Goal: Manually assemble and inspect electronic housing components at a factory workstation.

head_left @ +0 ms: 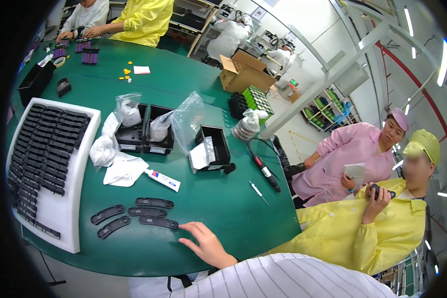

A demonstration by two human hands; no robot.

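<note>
Several curved black plastic pieces [148, 212] lie in a loose group on the green table [218, 198] near its front edge. My right hand [207, 244] reaches in over that edge from the right, thumb and fingers apart and nothing held. Its fingertips are at the right end of the lowest curved piece [158, 222]; whether they touch it I cannot tell. To the left, a white foam tray [67, 218] carries rows of similar black pieces [49, 149]. A white tube [163, 180] with a blue and red end lies behind the loose pieces. My left hand is out of view.
Black bins [214, 149] with plastic bags stand mid-table, beside white cloths [125, 170]. A corded screwdriver [266, 174] and a thin white tool [258, 192] lie at the right. Two people [342, 154] stand there, one holding a black object. Others work at the far side near a cardboard box [246, 72].
</note>
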